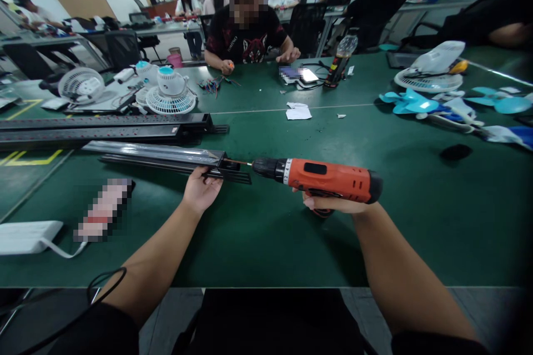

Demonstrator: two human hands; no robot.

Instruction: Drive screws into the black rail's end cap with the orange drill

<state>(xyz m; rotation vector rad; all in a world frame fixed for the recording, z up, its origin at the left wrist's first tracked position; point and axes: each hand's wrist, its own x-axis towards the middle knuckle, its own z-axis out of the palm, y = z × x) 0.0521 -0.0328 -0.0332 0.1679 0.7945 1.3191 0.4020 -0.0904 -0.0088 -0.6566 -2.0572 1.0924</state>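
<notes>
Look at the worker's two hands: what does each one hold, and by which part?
The right hand grips the orange drill by its handle underneath. The left hand holds the near end of a long black rail.

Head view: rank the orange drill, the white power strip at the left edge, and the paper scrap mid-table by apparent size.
1. Drill, held in the right hand, looks largest.
2. Power strip, cut off by the frame edge, so its rank is unsure.
3. Paper scrap, smallest, though farthest from the camera.
</notes>
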